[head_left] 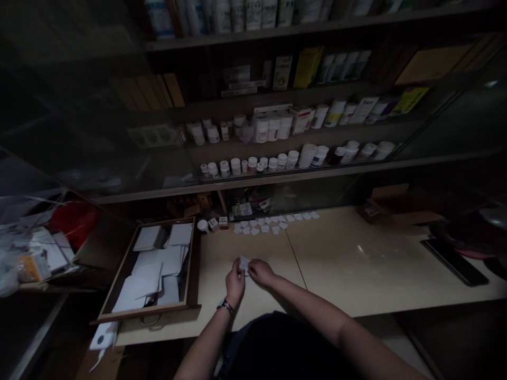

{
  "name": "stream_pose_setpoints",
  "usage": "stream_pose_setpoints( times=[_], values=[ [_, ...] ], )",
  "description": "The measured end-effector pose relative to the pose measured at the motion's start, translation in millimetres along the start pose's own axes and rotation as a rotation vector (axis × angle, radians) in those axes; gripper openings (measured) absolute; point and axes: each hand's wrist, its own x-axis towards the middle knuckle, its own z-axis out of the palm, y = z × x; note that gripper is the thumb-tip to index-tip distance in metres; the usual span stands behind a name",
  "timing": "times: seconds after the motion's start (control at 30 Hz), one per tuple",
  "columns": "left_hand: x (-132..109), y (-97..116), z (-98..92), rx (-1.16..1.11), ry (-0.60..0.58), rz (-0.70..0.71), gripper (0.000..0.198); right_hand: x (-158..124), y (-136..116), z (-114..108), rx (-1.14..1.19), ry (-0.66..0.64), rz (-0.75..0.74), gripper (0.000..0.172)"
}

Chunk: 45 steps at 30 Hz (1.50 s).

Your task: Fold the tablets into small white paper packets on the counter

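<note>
Over the pale counter [261, 306], my left hand [235, 282] and my right hand [260, 272] come together on a small white folded paper [244, 264]. The left fingers are closed on its left side, thumb up, and the right fingers pinch its right edge. A dark-banded watch [225, 305] is on my left wrist. Beyond my hands lie several small folded paper packets [254, 230] in uneven rows at the back of the counter. Left of my hands, a wooden drawer [191, 285] holds stacks of white paper sheets [170, 260].
Medicine bottles [273, 128] and boxes fill the shelves above the counter. Small boxes [223, 222] and a white jar [203, 226] stand behind the drawer. A dark tablet-like device [455, 262] and an open cardboard box [412, 217] are on the right. Bags and cartons [51, 248] crowd the left.
</note>
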Motion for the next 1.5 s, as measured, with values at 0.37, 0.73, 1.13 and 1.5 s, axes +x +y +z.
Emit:
stream_pose_setpoints(
  times=[0.37, 0.73, 1.13, 1.5],
  values=[
    [10, -8, 16.6, -0.123, 0.175, 0.06, 0.035, 10, -4, -5, -0.037, -0.058, 0.032, 0.019],
    [7, -9, 11.6, -0.024, 0.126, 0.178, 0.035, 11, -1, -4, 0.024, -0.05, 0.047, 0.016],
    [-2, -5, -4.7, 0.422, -0.059, 0.287, 0.042, -15, 1, 4, -0.171, -0.013, -0.169, 0.039],
    [51, 14, 1.3, -0.035, -0.023, -0.212, 0.069, -14, 2, 6, -0.213, 0.023, -0.27, 0.038]
  ],
)
